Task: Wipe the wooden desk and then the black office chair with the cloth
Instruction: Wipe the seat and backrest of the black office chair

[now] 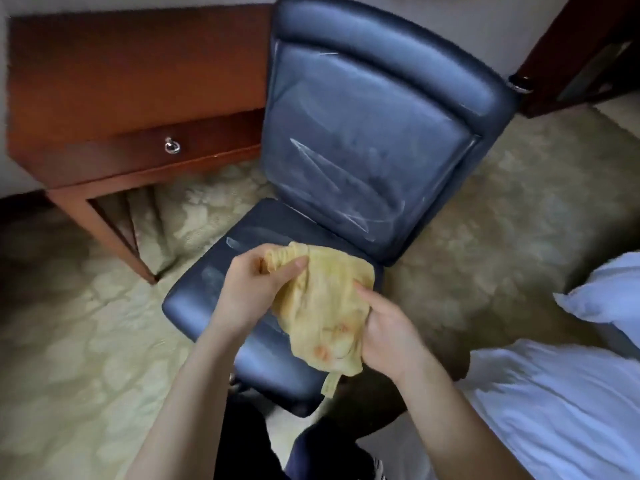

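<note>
Your left grip [254, 285] closed on bunched top edge of yellow cloth [322, 313]. Your right grip [388, 327] pinches cloth's right side. Cloth hangs between both, above seat of black office chair [363, 133]. Wet streaks on chair backrest. Wooden table [131, 81] left of chair, drawer ring pull [172, 146] visible. White bedding [554, 403] at right.

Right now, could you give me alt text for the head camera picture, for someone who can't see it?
Both hands, left hand and right hand, hold a yellow cloth above the seat of a black office chair. A wooden desk with a drawer stands to the left on patterned carpet; white bedding lies on the right.
</note>
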A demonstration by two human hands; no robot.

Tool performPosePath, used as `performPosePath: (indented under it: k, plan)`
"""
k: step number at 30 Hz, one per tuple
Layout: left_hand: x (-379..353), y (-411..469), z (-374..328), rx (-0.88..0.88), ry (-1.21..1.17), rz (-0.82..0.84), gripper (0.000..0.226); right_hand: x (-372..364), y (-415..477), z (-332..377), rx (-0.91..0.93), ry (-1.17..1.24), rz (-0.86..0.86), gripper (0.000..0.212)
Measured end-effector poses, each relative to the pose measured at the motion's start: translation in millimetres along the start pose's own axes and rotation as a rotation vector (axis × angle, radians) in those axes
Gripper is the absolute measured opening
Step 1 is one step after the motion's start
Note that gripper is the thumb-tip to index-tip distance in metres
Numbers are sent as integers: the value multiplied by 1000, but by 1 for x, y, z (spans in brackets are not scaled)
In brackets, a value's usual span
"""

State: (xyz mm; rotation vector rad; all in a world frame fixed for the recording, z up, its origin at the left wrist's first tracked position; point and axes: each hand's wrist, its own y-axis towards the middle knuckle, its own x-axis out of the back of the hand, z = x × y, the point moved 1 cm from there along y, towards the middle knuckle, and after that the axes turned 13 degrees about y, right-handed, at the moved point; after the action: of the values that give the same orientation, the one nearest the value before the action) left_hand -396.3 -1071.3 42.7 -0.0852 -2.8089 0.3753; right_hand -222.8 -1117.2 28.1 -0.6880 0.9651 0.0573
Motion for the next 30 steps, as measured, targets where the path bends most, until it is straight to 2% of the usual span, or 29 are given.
performPosePath:
  k: [4,8,9,13,16,25,28,30]
  plan:
    - [17,-57,44,142,18,-242,12,10,-2,-41,-279,-135,9,34]
    - [20,-96,85,173,-3,-340,6,28,-3,-84,-395,-155,72,15]
    - [16,-100,95,173,0,-352,5,37,-1,-93,-408,-154,74,17]
    - [-10,-107,133,164,-27,-349,5,83,7,-115,-412,-125,52,38]
    - [-38,-112,161,120,-65,-312,5,123,6,-126,-405,-94,61,38]
    - [-115,-172,267,49,-91,-310,10,243,-17,-193,-357,17,142,56]
    - [-125,-180,289,78,-102,-294,18,268,-18,-201,-346,44,108,57]
    - [-126,-174,298,117,-129,-307,23,281,-12,-190,-304,30,9,54]
